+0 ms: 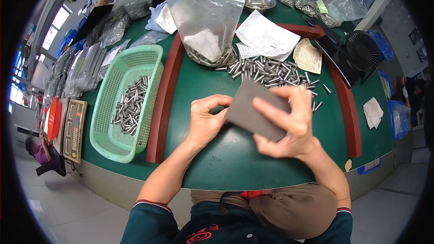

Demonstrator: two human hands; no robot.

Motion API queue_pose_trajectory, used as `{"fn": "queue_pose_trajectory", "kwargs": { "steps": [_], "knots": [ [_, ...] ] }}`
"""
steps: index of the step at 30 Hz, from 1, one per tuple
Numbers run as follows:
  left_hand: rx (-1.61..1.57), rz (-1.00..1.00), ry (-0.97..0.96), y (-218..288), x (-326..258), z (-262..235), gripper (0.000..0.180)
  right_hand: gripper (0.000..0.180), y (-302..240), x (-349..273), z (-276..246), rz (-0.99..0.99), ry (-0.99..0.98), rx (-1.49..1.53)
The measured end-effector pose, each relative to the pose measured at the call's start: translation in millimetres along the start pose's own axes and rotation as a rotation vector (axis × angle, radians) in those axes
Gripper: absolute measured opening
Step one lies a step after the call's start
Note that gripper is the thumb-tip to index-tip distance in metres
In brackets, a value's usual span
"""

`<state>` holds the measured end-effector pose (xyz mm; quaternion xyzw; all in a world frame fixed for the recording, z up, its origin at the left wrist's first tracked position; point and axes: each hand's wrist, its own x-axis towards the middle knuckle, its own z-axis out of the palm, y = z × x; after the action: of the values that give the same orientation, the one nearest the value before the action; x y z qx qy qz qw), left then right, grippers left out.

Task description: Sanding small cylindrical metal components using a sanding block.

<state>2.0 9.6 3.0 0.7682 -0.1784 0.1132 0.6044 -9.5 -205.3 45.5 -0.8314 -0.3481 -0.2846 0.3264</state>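
Observation:
In my right hand [291,124] is a flat, dark grey rectangular pad [244,97], gripped between thumb and fingers and slightly blurred. My left hand [204,121] is closed at the pad's left edge, thumb and forefinger together. Whatever its fingertips hold, if anything, is hidden beside the pad. Just beyond both hands lies a loose pile of short silvery metal pins [266,71], with a few strays at its right. More metal pins [131,106] fill part of a green plastic basket [96,117] to the left.
Reddish-brown bars [165,104] border the green work area. A clear bag [203,9] of metal parts and paper sheets [266,34] stand and lie at the back. A black fan [363,49] is right, a metal bowl [260,2] far back. Other people sit further off.

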Motion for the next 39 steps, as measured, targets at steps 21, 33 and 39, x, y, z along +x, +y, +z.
{"fn": "queue_pose_trajectory", "kwargs": {
  "steps": [21, 33, 39],
  "knots": [
    [-0.083, -0.08, 0.02, -2.5, -2.0, 2.2, 0.007, 0.06, 1.1, -1.7, 7.7, -0.018, 0.028, 0.015],
    [-0.158, -0.052, 0.078, -1.4, -1.4, 5.4, 0.009, 0.06, -3.0, -0.9, 5.9, -0.004, 0.103, -0.012],
    [-0.067, -0.019, 0.099, -2.9, -2.0, 5.4, 0.011, 0.059, 3.5, -3.0, 9.1, 0.023, 0.169, -0.041]
  ]
}}
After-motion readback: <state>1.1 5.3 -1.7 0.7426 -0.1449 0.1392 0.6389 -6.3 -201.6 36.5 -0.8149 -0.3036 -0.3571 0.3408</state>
